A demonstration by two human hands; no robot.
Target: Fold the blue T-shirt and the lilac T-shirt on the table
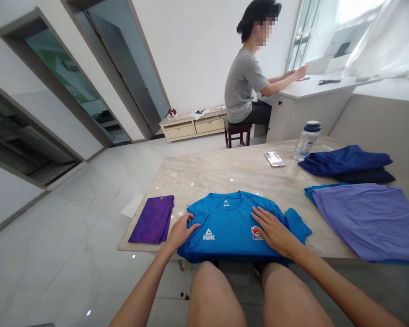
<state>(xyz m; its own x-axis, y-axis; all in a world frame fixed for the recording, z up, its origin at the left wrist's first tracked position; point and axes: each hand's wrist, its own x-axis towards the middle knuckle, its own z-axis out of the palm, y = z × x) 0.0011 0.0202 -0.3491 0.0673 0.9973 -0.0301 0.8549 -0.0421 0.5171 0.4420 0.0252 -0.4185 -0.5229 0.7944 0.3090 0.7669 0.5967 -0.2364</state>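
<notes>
Window [304,32]: bright daylight, upper right
Curtain [391,45]: washed pale
Phone [275,159]: glare
Floor [78,263]: small glare spots
Doorway [23,136]: dim, lens-tilted

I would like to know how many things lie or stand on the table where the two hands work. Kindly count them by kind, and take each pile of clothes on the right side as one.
Blue shirt: 1
Folded purple cloth: 1
Clothes piles: 2 (dark blue pile, lavender-topped pile)
Phone: 1
Bottle: 1
Total: 6
</notes>
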